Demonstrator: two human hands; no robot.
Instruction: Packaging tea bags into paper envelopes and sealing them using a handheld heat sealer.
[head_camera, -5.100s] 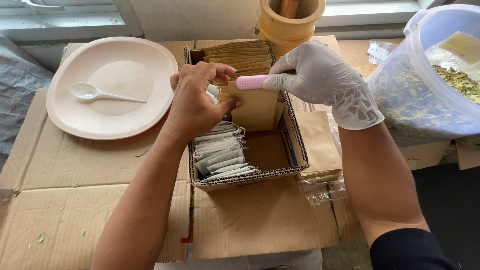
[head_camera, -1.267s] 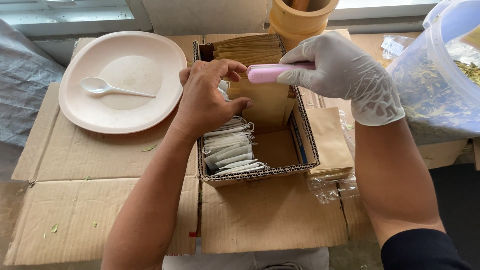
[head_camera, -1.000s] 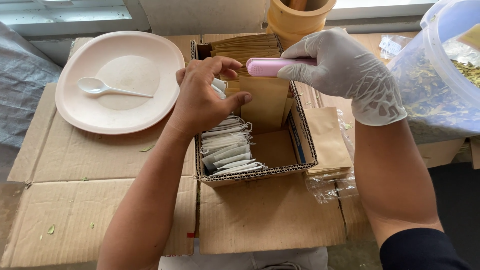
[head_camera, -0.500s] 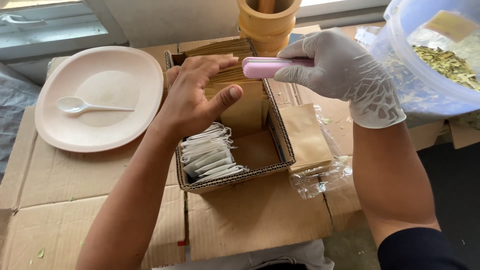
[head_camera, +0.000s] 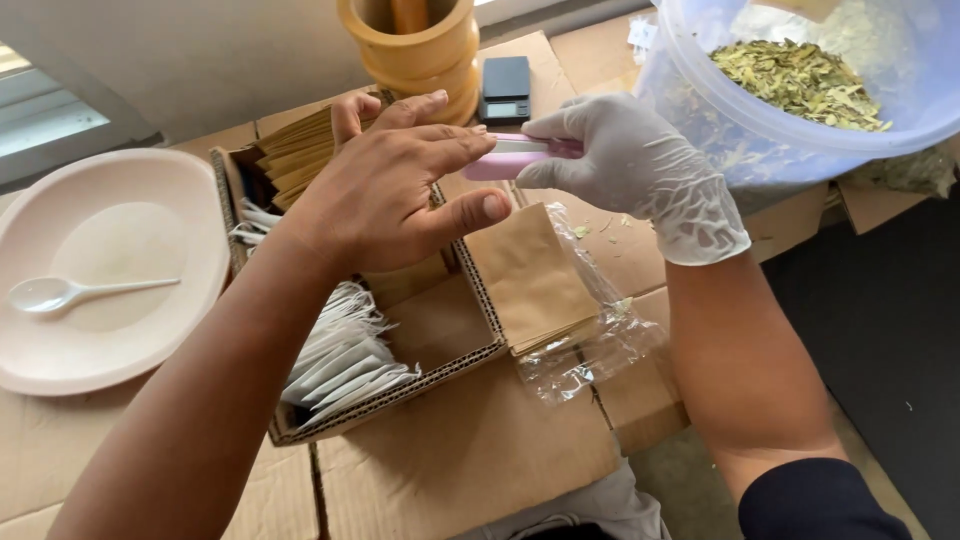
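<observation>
We find the gloved right hand (head_camera: 625, 170) gripping a pink plastic sealer bar (head_camera: 520, 160) at 12 o'clock above the cardboard box (head_camera: 480, 300); bare left hand (head_camera: 395, 185) spread, fingertips steadying it. Keep the bar level.

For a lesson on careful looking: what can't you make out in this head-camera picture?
- Head view: the left hand hides whatever it holds.
- The right hand covers much of the pink tool.
- The tub runs past the top edge.
- The scale display is too small.
</observation>
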